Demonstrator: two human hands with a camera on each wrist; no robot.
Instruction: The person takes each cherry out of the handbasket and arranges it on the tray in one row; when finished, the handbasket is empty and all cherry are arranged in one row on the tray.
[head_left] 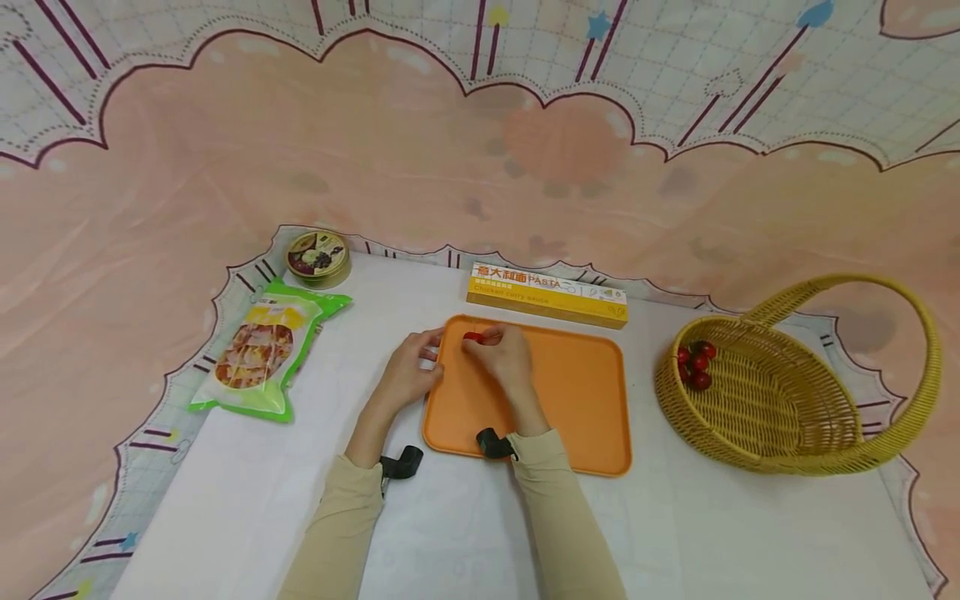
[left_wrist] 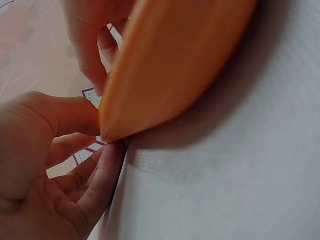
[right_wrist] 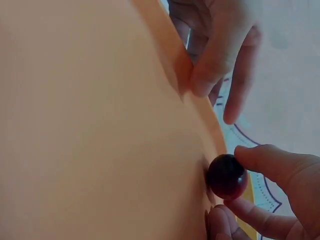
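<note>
An orange tray (head_left: 577,392) lies on the white table in front of the person. At its left rim, the left hand (head_left: 407,373) holds the edge between thumb and fingers; the left wrist view shows its fingertips (left_wrist: 111,155) meeting under the rim. Over the tray's far left corner, the right hand (head_left: 508,358) pinches a small round red cherry tomato (right_wrist: 227,176) by thumb and fingertips. The cherry tomato is close against the tray surface; whether it touches cannot be told. More cherry tomatoes (head_left: 699,362) lie inside the wicker basket (head_left: 750,454) on the right.
Behind the tray lies a yellow and white pasta box (head_left: 547,296). To the left are a green and white food bag (head_left: 258,350) and a round tin (head_left: 318,260). The basket's tall handle (head_left: 926,358) arches over its right side. A patterned cloth (head_left: 375,150) hangs behind.
</note>
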